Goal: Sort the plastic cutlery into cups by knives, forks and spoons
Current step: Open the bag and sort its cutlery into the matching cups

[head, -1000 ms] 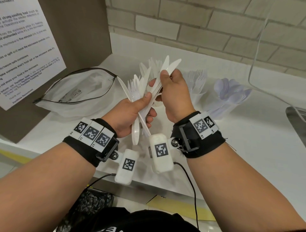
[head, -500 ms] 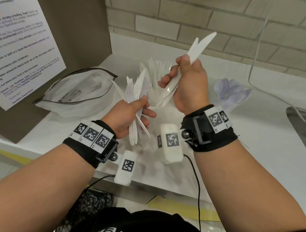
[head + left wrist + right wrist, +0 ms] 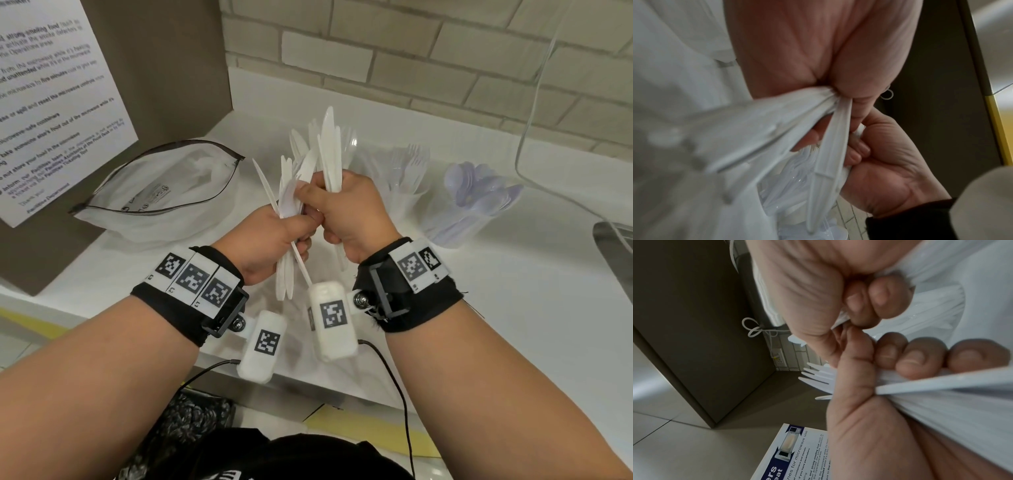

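Right hand [image 3: 346,209] fingers [image 3: 890,293] curled tight round a small sheaf of knives [image 3: 330,154], blades up, with thumb and forefinger also pinching at the mixed bundle [image 3: 289,192] next door. Left hand [image 3: 270,236] fingers [image 3: 920,360] clenched round that bundle of remaining cutlery, handles splaying out below the fist, fork tines showing past the thumb in the right wrist view. Knuckles of both hands touching, so little room to tease one piece free. Likely trouble: a tug dragging a neighbour out with it, handles slipping from the bottom of the left fist onto the counter [image 3: 513,308], or a fork riding along among the knives. Just beyond the fingers, knife cup [image 3: 346,144]; further right, fork cup [image 3: 407,178] and spoon cup [image 3: 479,202], light and easily toppled by a clumsy drop. Off to the left, open bag [image 3: 154,192].
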